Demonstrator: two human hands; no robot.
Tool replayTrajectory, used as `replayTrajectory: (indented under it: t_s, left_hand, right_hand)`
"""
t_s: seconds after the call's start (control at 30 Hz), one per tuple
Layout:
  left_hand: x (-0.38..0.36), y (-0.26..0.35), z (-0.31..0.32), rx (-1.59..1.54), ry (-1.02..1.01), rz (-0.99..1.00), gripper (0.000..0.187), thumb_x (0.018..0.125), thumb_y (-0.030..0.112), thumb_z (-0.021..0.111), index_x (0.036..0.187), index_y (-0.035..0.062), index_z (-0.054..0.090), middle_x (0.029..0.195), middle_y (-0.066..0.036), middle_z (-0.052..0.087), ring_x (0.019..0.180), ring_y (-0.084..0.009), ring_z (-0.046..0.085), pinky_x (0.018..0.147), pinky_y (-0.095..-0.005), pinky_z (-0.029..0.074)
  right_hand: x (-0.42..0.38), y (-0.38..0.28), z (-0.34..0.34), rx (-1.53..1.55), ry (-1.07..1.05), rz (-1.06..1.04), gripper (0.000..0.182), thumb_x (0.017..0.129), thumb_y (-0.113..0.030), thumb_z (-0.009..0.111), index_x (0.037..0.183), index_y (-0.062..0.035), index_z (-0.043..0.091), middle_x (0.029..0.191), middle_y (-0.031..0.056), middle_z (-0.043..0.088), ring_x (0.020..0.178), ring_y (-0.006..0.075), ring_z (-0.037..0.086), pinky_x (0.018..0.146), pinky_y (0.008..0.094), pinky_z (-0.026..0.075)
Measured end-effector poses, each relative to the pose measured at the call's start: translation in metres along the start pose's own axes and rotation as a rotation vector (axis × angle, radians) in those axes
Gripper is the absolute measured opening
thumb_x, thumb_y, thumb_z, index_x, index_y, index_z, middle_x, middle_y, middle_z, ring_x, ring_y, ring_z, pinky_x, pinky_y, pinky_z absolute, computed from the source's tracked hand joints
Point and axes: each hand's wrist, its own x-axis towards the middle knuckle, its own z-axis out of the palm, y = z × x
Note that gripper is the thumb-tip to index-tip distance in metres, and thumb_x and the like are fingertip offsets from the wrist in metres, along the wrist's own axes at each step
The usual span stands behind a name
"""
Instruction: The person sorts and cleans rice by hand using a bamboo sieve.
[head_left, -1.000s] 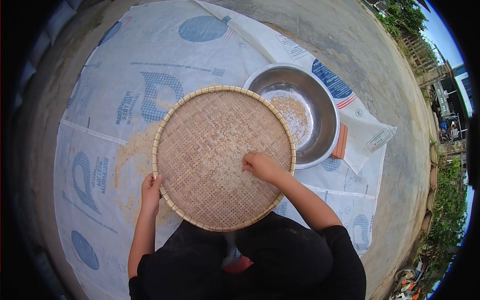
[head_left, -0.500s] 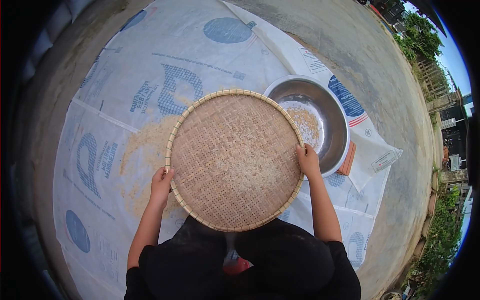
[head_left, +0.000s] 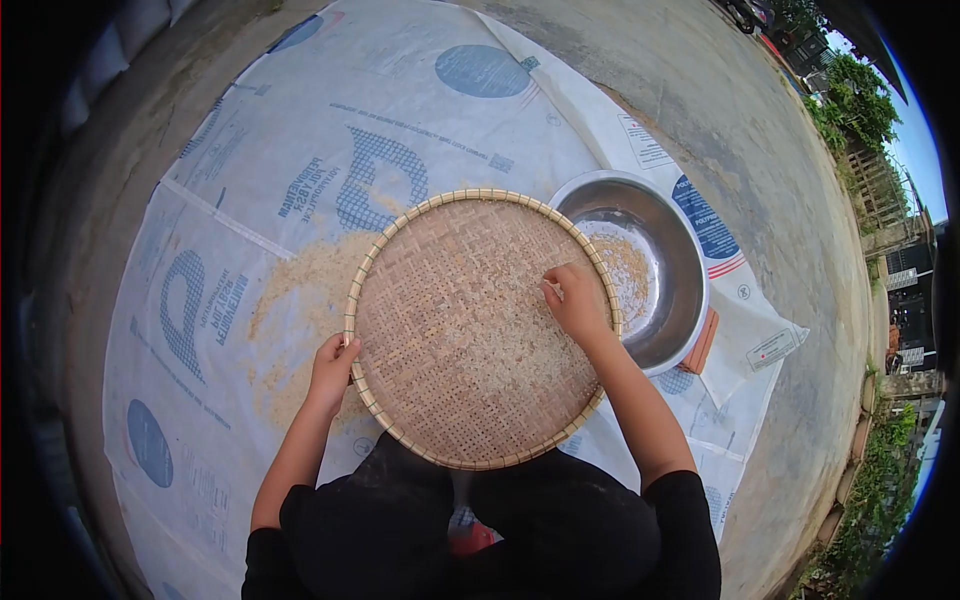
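Outdoors on a printed tarp (head_left: 300, 150); woven tray (head_left: 450, 380) mid-frame, left hand (head_left: 333, 365) curled round its left rim, right hand (head_left: 578, 303) pinching grains, fingertips together, beside steel bowl (head_left: 680, 250)

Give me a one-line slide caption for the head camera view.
Left hand grips woven tray rim; right hand picks through rice beside steel bowl.
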Motion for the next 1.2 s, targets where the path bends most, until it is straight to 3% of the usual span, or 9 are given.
replayTrajectory:
  t_s: [0.33, 0.6, 0.77, 0.83, 0.9, 0.97, 1.03, 1.13, 1.2]
  left_hand:
    - [-0.001, 0.002, -0.001, -0.013, -0.008, -0.021, 0.024, 0.089, 0.024, 0.053, 0.103, 0.0043, 0.053, 0.079, 0.0, 0.054, 0.065, -0.0094, 0.052, 0.055, -0.0241, 0.043]
    - [0.001, 0.001, -0.002, 0.011, 0.0, -0.055, 0.029, 0.089, 0.024, 0.054, 0.109, 0.0032, 0.053, 0.083, -0.002, 0.059, 0.065, -0.0091, 0.054, 0.054, -0.023, 0.042]
    - [0.003, 0.0, -0.004, 0.009, -0.033, -0.055, 0.022, 0.09, 0.026, 0.053, 0.1, 0.0071, 0.054, 0.079, 0.002, 0.052, 0.067, -0.0095, 0.052, 0.057, -0.0254, 0.046]
    - [0.001, 0.002, -0.002, 0.013, -0.021, -0.049, 0.022, 0.09, 0.026, 0.053, 0.1, 0.0071, 0.054, 0.079, 0.002, 0.052, 0.067, -0.0094, 0.052, 0.057, -0.0255, 0.046]
    - [0.0, 0.006, -0.003, 0.016, -0.014, -0.045, 0.021, 0.09, 0.026, 0.053, 0.1, 0.0071, 0.054, 0.078, 0.002, 0.052, 0.067, -0.0093, 0.052, 0.057, -0.0255, 0.046]
    - [-0.002, 0.008, -0.001, 0.011, -0.018, -0.062, 0.021, 0.09, 0.025, 0.052, 0.099, 0.0071, 0.054, 0.079, 0.002, 0.052, 0.067, -0.0097, 0.052, 0.058, -0.0261, 0.046]
    - [0.0, 0.004, -0.001, -0.008, -0.029, -0.066, 0.021, 0.09, 0.025, 0.052, 0.099, 0.0071, 0.053, 0.079, 0.001, 0.052, 0.068, -0.0102, 0.052, 0.058, -0.0267, 0.047]
    - [0.004, 0.004, -0.003, -0.006, -0.041, -0.067, 0.021, 0.09, 0.025, 0.052, 0.1, 0.0069, 0.053, 0.081, 0.0, 0.052, 0.07, -0.0111, 0.053, 0.06, -0.0279, 0.048]
    - [0.004, 0.001, -0.005, -0.015, -0.024, -0.08, 0.021, 0.09, 0.025, 0.052, 0.1, 0.0068, 0.053, 0.082, 0.0, 0.052, 0.071, -0.0116, 0.054, 0.062, -0.0285, 0.049]
  right_hand:
    - [0.038, -0.002, 0.048, 0.433, -0.249, 0.283, 0.01, 0.073, -0.007, 0.066, 0.08, -0.0001, 0.062, 0.079, 0.0129, 0.06, 0.07, 0.0239, 0.059, 0.064, 0.0337, 0.047]
    - [0.046, -0.001, 0.053, 0.274, -0.284, 0.33, 0.009, 0.074, -0.007, 0.064, 0.078, 0.0006, 0.062, 0.076, 0.0156, 0.06, 0.07, 0.0249, 0.059, 0.063, 0.0352, 0.046]
    - [0.043, -0.001, 0.055, 0.149, -0.22, 0.211, 0.009, 0.076, -0.007, 0.062, 0.078, 0.0006, 0.059, 0.079, 0.0169, 0.059, 0.073, 0.0263, 0.059, 0.064, 0.0355, 0.046]
    - [0.041, -0.004, 0.038, 0.346, -0.305, 0.387, 0.008, 0.078, -0.006, 0.061, 0.079, 0.0005, 0.057, 0.077, 0.0148, 0.059, 0.073, 0.0244, 0.058, 0.066, 0.0349, 0.045]
    - [0.034, 0.007, 0.013, 0.453, -0.122, 0.276, 0.007, 0.079, -0.004, 0.059, 0.083, 0.0014, 0.055, 0.076, 0.0118, 0.058, 0.071, 0.0217, 0.056, 0.066, 0.0343, 0.045]
    - [0.024, 0.04, -0.006, 0.49, 0.309, 0.359, 0.01, 0.08, -0.002, 0.058, 0.088, 0.0016, 0.054, 0.076, 0.0088, 0.057, 0.069, 0.0181, 0.054, 0.066, 0.0342, 0.045]
    - [0.009, 0.07, -0.034, 0.094, 0.631, 0.399, 0.022, 0.08, -0.005, 0.06, 0.1, 0.0012, 0.054, 0.084, 0.0117, 0.059, 0.076, 0.0184, 0.057, 0.07, 0.0335, 0.046]
    - [-0.019, 0.084, -0.043, 0.097, 0.535, 0.588, 0.036, 0.079, -0.009, 0.063, 0.111, 0.0006, 0.052, 0.096, 0.0166, 0.059, 0.086, 0.0201, 0.059, 0.075, 0.0323, 0.047]
    - [-0.037, 0.104, -0.025, 0.266, 0.149, 0.641, 0.046, 0.081, -0.021, 0.062, 0.119, 0.0013, 0.048, 0.104, 0.0192, 0.058, 0.095, 0.0272, 0.059, 0.079, 0.0346, 0.047]
